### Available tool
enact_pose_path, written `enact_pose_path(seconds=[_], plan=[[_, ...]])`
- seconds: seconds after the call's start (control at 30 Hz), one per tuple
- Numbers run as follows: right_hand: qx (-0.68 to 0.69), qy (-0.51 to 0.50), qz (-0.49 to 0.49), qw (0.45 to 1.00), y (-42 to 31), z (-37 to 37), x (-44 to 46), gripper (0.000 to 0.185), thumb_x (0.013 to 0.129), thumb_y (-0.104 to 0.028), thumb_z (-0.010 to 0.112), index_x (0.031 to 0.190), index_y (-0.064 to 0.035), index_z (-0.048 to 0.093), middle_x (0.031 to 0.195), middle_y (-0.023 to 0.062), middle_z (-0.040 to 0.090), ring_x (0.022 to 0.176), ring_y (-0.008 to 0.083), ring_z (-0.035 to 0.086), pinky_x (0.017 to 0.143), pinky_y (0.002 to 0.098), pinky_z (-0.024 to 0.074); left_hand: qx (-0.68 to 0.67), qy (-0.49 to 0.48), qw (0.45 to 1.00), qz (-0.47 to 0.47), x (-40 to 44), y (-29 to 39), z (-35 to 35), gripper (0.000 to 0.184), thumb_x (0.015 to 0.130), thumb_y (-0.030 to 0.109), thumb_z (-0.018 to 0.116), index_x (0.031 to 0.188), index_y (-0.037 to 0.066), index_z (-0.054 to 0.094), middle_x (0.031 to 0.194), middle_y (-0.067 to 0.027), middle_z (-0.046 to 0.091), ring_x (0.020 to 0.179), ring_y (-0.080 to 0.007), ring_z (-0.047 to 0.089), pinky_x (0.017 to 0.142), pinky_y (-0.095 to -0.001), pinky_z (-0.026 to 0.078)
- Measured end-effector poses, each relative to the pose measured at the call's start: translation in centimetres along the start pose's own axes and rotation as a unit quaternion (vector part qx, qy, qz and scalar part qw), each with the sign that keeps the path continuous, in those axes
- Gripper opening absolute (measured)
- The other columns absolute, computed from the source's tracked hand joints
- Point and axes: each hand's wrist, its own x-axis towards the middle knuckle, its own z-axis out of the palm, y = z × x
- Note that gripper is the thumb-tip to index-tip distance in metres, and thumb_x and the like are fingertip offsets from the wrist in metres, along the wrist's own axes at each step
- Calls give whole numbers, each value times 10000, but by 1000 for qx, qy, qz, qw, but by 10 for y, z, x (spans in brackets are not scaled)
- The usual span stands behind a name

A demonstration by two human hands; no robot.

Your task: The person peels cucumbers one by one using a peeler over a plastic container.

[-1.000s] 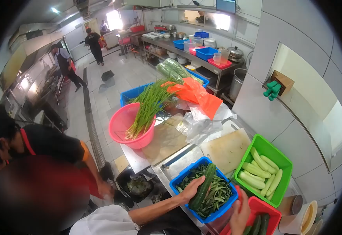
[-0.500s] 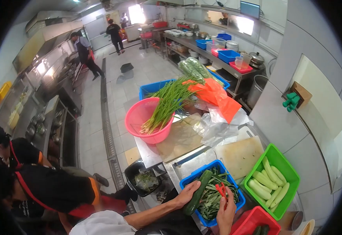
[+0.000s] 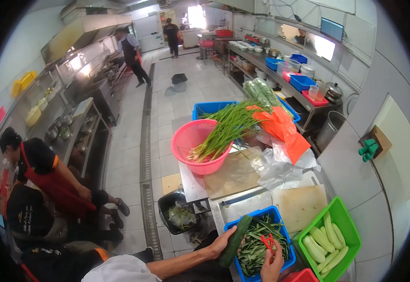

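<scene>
My left hand [image 3: 222,245] grips a dark green cucumber [image 3: 235,242] near its lower half, tilted over the left rim of a blue basket. Inside the basket [image 3: 229,227] lie many green peel strips [image 3: 252,265]. My right hand [image 3: 272,264] is closed round a red peeler [image 3: 267,241], held above the peels and a little apart from the cucumber. To the right, a green bin [image 3: 354,224] contains several pale peeled cucumbers [image 3: 321,238]. Part of a red bin [image 3: 303,276] shows at the lower edge.
Beyond the basket are a cutting board [image 3: 301,207], plastic bags [image 3: 285,164] and a pink tub [image 3: 186,141] with green onions [image 3: 228,131]. A black waste bin [image 3: 165,216] stands on the floor. Co-workers [image 3: 50,183] are close on my left; others stand farther back.
My view has shifted, so the room sits farther right and lower. More of the co-workers on the left shows, and less of the red bin. Both hands keep their holds.
</scene>
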Motion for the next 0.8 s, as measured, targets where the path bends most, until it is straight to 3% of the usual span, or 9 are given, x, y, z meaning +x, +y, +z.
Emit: enact_pose_path(seconds=[0.1, 0.17, 0.23, 0.37, 0.53, 0.63, 0.8], plan=[[-14, -15, 3, 1000, -4, 2, 3, 425, 980, -318, 516, 1331, -78, 515, 1205, 176, 609, 1084, 311, 600, 873, 392, 473, -11, -4, 1000, 12, 1, -3, -9, 514, 1011, 476, 367, 1106, -1, 536, 835, -54, 527, 703, -150, 518, 650, -322, 482], [0, -45, -26, 999, -3, 5, 8, 424, 979, -314, 523, 1330, -76, 513, 1197, 175, 611, 1072, 297, 605, 863, 380, 477, -19, -34, 999, 29, 5, -6, -13, 491, 969, 512, 461, 1110, 50, 548, 820, -24, 534, 720, -120, 540, 624, -278, 506], [2, -46, -24, 999, -13, 6, 9, 414, 980, -295, 527, 1330, -76, 510, 1179, 166, 618, 1039, 287, 608, 836, 368, 484, -29, -19, 998, 45, -3, 1, -3, 441, 969, 520, 455, 1186, 136, 474, 853, -10, 500, 708, -108, 521, 599, -275, 503], [-8, -72, 1, 997, -17, 6, 10, 393, 978, -281, 538, 1318, -83, 521, 1161, 146, 620, 967, 259, 614, 777, 346, 489, -20, 1, 996, 88, -5, 0, 2, 401, 977, 506, 453, 1117, 131, 476, 855, -16, 516, 714, -97, 511, 583, -279, 489], [-44, -76, -17, 996, -13, 8, 9, 402, 978, -287, 538, 1315, -70, 517, 1179, 160, 611, 990, 271, 611, 797, 352, 487, 89, -42, 978, 181, 11, -13, -14, 399, 1016, 432, 416, 1121, 82, 576, 921, 35, 556, 839, -39, 515, 741, -224, 454], [-51, -82, -25, 995, -16, 8, 9, 409, 976, -293, 541, 1313, -62, 516, 1186, 167, 609, 994, 283, 611, 808, 354, 484, 114, -25, 979, 170, 8, -11, -13, 402, 1027, 402, 406, 1165, 71, 589, 963, 51, 567, 893, -26, 500, 793, -207, 422], [-64, -77, -34, 994, -12, 9, 10, 417, 977, -308, 538, 1310, -57, 516, 1180, 166, 614, 994, 295, 610, 817, 361, 482, 100, -19, 980, 172, 1, -6, -9, 424, 1026, 420, 399, 1158, 63, 587, 950, 44, 559, 885, -36, 490, 790, -225, 426]])
